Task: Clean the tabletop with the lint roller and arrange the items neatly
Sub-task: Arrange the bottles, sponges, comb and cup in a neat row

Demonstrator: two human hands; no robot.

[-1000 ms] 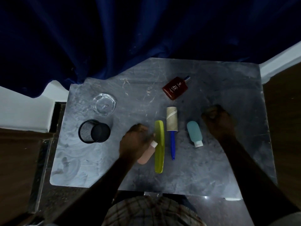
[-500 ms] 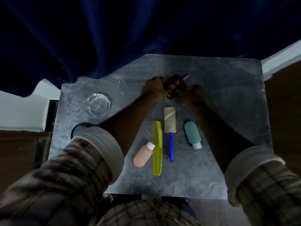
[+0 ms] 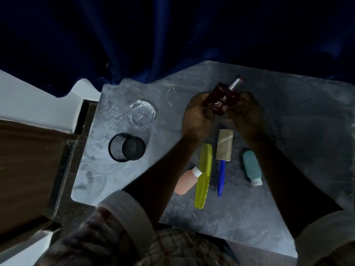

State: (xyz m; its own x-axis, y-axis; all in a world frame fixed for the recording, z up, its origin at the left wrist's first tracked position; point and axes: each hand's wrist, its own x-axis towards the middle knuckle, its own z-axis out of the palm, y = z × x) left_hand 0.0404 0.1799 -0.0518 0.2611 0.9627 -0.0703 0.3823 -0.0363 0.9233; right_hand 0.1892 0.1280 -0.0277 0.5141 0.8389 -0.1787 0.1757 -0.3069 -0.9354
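Observation:
My left hand [image 3: 197,116] and my right hand [image 3: 247,110] both grip a dark red perfume bottle [image 3: 221,99] with a silver nozzle, over the far middle of the grey tabletop [image 3: 307,150]. Below them lies the lint roller [image 3: 223,148], its beige roll toward the far side and its blue handle [image 3: 221,177] toward me. A yellow-green comb [image 3: 204,177] lies left of it, with a pink bottle [image 3: 187,181] against the comb. A teal bottle [image 3: 252,167] lies right of the roller.
A clear glass ashtray [image 3: 142,114] and a black mesh cup [image 3: 125,149] lying on its side sit at the table's left. A dark blue curtain [image 3: 172,35] hangs behind the table. Some lint strands [image 3: 170,91] lie near the far edge.
My left hand left the pink bottle and my right hand left the table; both reached forward and closed on the perfume bottle, which is now turned more upright.

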